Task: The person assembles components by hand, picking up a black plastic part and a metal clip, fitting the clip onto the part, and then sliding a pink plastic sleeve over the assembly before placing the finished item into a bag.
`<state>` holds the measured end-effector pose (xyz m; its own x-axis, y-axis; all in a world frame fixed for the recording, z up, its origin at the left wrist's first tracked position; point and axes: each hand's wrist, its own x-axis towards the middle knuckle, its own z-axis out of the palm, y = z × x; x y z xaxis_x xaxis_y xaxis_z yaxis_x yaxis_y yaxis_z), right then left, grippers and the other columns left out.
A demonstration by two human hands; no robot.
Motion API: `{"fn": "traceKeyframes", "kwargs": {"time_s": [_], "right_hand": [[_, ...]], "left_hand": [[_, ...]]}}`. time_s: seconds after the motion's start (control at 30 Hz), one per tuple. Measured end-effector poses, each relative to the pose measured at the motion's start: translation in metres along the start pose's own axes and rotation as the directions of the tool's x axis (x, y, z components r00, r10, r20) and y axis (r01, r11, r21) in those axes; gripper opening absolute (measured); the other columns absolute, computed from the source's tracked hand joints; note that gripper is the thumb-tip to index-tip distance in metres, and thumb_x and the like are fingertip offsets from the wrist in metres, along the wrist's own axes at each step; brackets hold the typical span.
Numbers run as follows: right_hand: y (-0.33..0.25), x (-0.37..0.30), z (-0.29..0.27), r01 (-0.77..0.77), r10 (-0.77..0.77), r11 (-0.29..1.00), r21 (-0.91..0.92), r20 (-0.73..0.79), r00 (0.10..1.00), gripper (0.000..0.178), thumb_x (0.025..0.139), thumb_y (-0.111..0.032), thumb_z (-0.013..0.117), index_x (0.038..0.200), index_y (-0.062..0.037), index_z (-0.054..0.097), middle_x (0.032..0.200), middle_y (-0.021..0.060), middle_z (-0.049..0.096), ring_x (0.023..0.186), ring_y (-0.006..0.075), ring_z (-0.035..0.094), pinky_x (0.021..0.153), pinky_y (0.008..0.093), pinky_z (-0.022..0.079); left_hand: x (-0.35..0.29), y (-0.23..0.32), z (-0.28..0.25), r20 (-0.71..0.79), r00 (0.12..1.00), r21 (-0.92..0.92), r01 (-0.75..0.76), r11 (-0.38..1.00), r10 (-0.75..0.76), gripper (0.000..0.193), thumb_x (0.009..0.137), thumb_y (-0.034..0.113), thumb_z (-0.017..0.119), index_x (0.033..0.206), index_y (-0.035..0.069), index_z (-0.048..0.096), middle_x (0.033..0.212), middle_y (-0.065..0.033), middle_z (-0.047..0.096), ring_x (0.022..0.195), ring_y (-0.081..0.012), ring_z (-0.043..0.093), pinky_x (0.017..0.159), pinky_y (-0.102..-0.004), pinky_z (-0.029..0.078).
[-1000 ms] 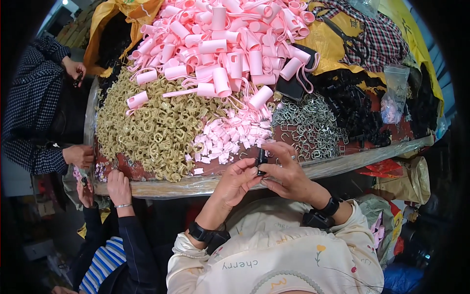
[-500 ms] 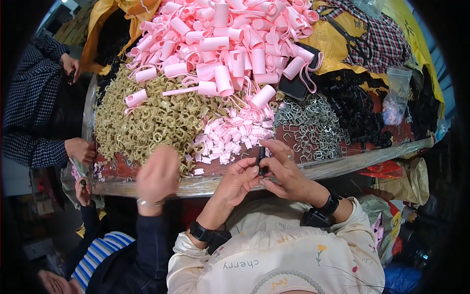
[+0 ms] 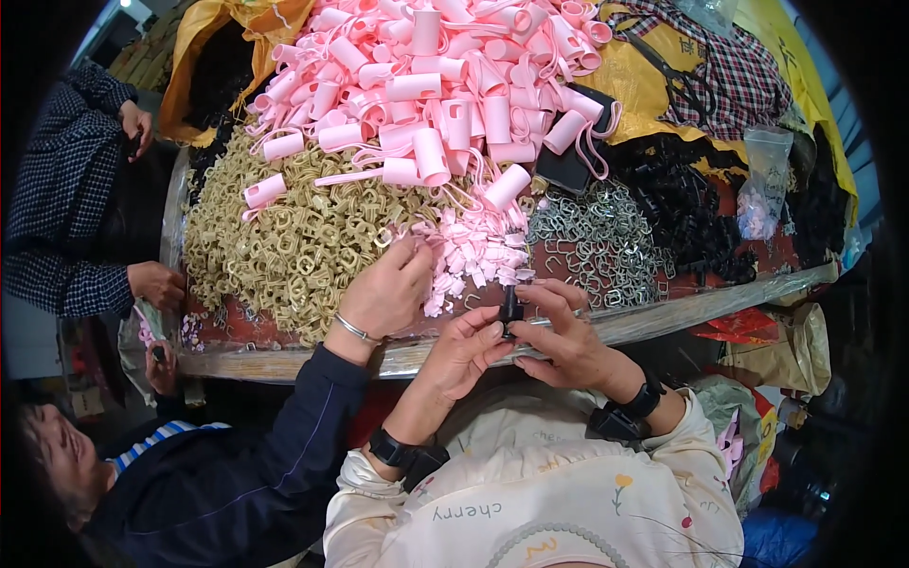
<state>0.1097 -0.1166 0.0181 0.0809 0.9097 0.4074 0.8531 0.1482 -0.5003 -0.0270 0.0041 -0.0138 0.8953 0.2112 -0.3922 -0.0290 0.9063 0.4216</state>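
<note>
A small black plastic part (image 3: pixel 511 309) stands roughly upright between my hands, just in front of the table edge. My left hand (image 3: pixel 460 352) pinches its lower end between thumb and fingers. From the other side, my right hand (image 3: pixel 571 339) closes its fingers around the part, index finger near the top. Beyond them lies a heap of small light-pink pieces (image 3: pixel 478 254). Silver wire rings (image 3: pixel 606 237) are piled to the right of these. A co-worker's hand (image 3: pixel 386 292) with a bracelet reaches into the pink pieces from the left.
Beige plastic buckles (image 3: pixel 284 241) cover the table's left part. Pink tubes with straps (image 3: pixel 417 85) heap up at the back. Black parts (image 3: pixel 691 213), scissors (image 3: pixel 677 78) and a clear bag (image 3: pixel 765 180) are on the right. Another person's hand (image 3: pixel 156 286) rests at the left edge.
The co-worker's hand has moved right, from in front of the beige buckles onto the pink pieces. That person leans further into view. My hands still hold the black part, with slight finger shifts.
</note>
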Motion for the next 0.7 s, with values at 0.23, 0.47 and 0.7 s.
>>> {"fn": "traceKeyframes", "kwargs": {"time_s": [0.23, 0.47, 0.7], "right_hand": [[-0.003, 0.002, -0.003, -0.031, 0.031, 0.999, -0.034, 0.012, 0.999, 0.043, 0.052, -0.017, 0.069, 0.092, -0.0097, 0.055, 0.118, 0.013, 0.039, 0.106, 0.0306, 0.037, 0.086, 0.038, 0.027], [0.001, -0.002, 0.001, -0.05, 0.054, 0.993, 0.103, -0.033, 0.998, 0.042, 0.053, -0.016, 0.068, 0.092, -0.0085, 0.054, 0.117, 0.0137, 0.04, 0.103, 0.0317, 0.039, 0.085, 0.0387, 0.029], [0.003, 0.001, 0.008, -0.053, 0.065, 0.993, 0.109, -0.112, 0.992, 0.04, 0.052, -0.012, 0.068, 0.089, -0.0095, 0.053, 0.113, 0.0109, 0.041, 0.102, 0.0279, 0.041, 0.083, 0.0359, 0.027]], "left_hand": [[-0.001, 0.001, 0.005, 0.022, 1.0, 0.037, 0.0, 0.999, 0.0, 0.025, 0.081, 0.006, 0.052, 0.105, -0.001, 0.048, 0.098, -0.0092, 0.055, 0.086, -0.019, 0.058, 0.074, -0.0252, 0.05], [-0.002, -0.001, 0.0, 0.005, 1.0, 0.021, 0.017, 1.0, -0.018, 0.027, 0.081, 0.006, 0.051, 0.106, -0.001, 0.046, 0.099, -0.0127, 0.055, 0.089, -0.0249, 0.057, 0.077, -0.0283, 0.05], [0.001, 0.0, 0.001, 0.039, 0.999, 0.025, 0.023, 0.999, -0.024, 0.028, 0.081, 0.008, 0.051, 0.107, -0.001, 0.045, 0.1, -0.0121, 0.054, 0.091, -0.0246, 0.056, 0.077, -0.0301, 0.049]]}}
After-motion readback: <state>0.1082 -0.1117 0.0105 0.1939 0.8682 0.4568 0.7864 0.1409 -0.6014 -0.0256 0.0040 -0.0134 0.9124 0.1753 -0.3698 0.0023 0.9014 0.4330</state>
